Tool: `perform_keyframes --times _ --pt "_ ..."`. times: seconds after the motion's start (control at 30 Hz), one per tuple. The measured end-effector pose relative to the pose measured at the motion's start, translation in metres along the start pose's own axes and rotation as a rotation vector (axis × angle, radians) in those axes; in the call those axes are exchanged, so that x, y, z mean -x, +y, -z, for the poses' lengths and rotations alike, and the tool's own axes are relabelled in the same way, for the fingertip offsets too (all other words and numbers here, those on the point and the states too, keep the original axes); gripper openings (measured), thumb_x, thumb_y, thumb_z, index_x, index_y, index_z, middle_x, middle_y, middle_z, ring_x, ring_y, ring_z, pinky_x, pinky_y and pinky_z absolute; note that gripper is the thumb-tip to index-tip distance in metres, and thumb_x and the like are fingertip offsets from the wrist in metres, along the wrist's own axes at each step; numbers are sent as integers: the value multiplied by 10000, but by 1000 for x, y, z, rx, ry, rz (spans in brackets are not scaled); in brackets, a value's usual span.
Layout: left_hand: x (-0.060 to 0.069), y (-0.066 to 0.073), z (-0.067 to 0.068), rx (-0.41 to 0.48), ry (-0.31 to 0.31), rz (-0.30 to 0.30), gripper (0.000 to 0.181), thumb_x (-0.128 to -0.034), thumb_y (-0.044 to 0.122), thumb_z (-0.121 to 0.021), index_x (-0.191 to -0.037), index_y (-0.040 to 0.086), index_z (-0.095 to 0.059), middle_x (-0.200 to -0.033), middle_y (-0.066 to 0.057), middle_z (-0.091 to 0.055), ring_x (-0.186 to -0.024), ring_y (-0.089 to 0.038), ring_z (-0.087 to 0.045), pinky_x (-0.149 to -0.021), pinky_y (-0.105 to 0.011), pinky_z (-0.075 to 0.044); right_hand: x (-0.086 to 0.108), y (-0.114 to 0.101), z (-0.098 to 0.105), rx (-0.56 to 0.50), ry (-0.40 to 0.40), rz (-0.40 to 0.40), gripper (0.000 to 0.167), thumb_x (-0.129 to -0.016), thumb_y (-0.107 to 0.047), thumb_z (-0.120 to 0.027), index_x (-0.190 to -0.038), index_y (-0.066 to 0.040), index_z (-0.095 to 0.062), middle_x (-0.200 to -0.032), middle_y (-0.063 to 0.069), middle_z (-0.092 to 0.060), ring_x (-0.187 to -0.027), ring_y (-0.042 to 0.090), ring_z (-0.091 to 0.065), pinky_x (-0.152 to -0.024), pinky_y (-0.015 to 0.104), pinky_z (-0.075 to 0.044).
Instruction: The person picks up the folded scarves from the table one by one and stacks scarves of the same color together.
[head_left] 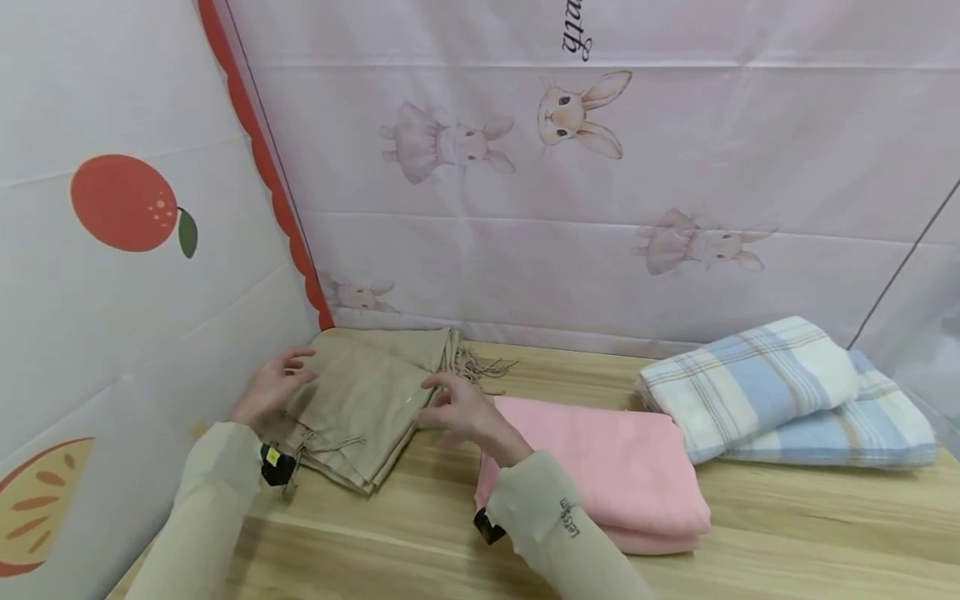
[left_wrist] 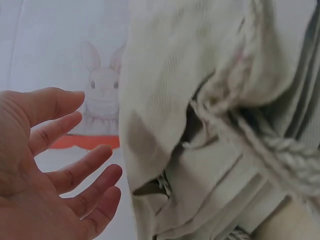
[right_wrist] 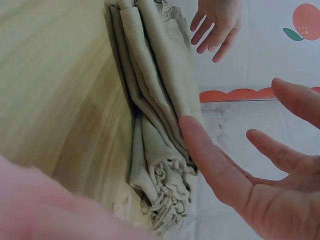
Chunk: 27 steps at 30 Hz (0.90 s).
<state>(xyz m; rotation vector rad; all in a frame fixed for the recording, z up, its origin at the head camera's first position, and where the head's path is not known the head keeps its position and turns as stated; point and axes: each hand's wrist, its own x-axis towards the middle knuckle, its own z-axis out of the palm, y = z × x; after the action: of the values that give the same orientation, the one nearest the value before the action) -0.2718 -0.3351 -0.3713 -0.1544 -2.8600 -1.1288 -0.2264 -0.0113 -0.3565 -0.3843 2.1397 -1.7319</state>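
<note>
Behind the folded beige scarf [head_left: 367, 383] rises a pale sheet [head_left: 480, 267] printed with rabbits, and left of the scarf stands a white sheet [head_left: 150, 317] with fruit motifs. Beneath the scarf spreads the wood-grained bench [head_left: 405, 542]. Far to the scarf's right lies blue-and-white plaid fabric [head_left: 757, 387], one folded part resting over another; nearer on the same side is a folded pink cloth [head_left: 622, 458], partly covered by the right sleeve [head_left: 540, 496]. The left hand [head_left: 275, 387] and right hand [head_left: 462, 408] stand apart, fingers spread and slightly bent: the left just beside the scarf's left edge, the right at its right edge, where I cannot tell whether a fingertip touches. Twisted fringe [head_left: 471, 365] trails from the scarf's far right corner.
</note>
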Motion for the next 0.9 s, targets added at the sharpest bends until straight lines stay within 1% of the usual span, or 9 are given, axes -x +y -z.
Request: perform_keyframes --times 0.17,0.27,0.33,0.4,0.5,0.63,0.73,0.83,0.9 --pt "-4 -8 2 -29 2 23 499 -1037 139 -545 -1449 -116 -425 -1400 -450 -394 -1264 -573 -432 -996 -653 -397 -4 5 -9 -8 22 -11 507 -928 -60 -723 -1396 -19 -533 -1173 210 -543 -907 312 -619 -799 532 -576" --pt "-6 -14 2 -47 11 25 501 -1026 137 -557 -1432 -129 -433 -1380 -462 -398 -1261 -584 -425 -1001 -660 -388 -6 8 -14 10 26 -12 498 -931 -62 -721 -1391 -15 -538 -1122 187 -544 -741 238 -592 -784 524 -579" --pt "-8 -18 2 -53 15 25 508 -1024 145 -565 -1426 -133 -430 -1370 -464 -400 -1258 -588 -423 -1001 -665 -382 -8 11 -16 20 26 -11 497 -932 -63 -722 -1391 -14 -537 -1085 168 -537 -620 172 -510 -765 511 -579" --pt "-10 -22 3 -57 11 21 525 -1027 163 -571 -1432 -135 -420 -1389 -458 -391 -1272 -590 -416 -1010 -666 -375 -8 13 -19 30 32 -18 497 -936 -70 -721 -1396 -25 -537 -1065 154 -534 -591 153 -481 -752 501 -579" --pt "-12 -29 3 -55 -3 25 569 -1035 204 -569 -1447 -141 -383 -1446 -446 -340 -1306 -599 -376 -1031 -665 -360 -8 15 -22 22 35 -35 506 -937 -86 -723 -1406 -51 -537 -1077 147 -528 -699 188 -523 -762 502 -572" --pt "-15 -39 4 -20 -24 47 625 -1037 213 -561 -1475 -153 -305 -1503 -443 -247 -1349 -617 -296 -1067 -662 -324 -8 16 -28 31 29 -47 548 -926 -103 -734 -1433 -80 -528 -1144 166 -538 -939 283 -580 -779 487 -571" --pt "-16 -45 4 14 -51 58 665 -1042 224 -555 -1509 -137 -248 -1517 -438 -221 -1366 -612 -271 -1076 -657 -315 -10 15 -33 28 32 -59 595 -924 -119 -737 -1471 -106 -505 -1319 200 -526 -1117 349 -572 -814 497 -568" --pt "-17 -49 4 34 -79 63 705 -1041 252 -557 -1533 -119 -212 -1529 -435 -197 -1371 -612 -260 -1072 -665 -311 -11 16 -37 -10 29 -81 620 -928 -115 -727 -1498 -127 -484 -1496 204 -428 -1282 397 -490 -870 535 -549" --pt "-18 -51 4 41 -93 71 734 -1035 273 -563 -1542 -112 -198 -1535 -436 -176 -1377 -615 -240 -1074 -675 -297 -13 16 -39 -35 25 -97 622 -926 -107 -726 -1500 -133 -486 -1542 196 -387 -1336 418 -445 -893 553 -536"
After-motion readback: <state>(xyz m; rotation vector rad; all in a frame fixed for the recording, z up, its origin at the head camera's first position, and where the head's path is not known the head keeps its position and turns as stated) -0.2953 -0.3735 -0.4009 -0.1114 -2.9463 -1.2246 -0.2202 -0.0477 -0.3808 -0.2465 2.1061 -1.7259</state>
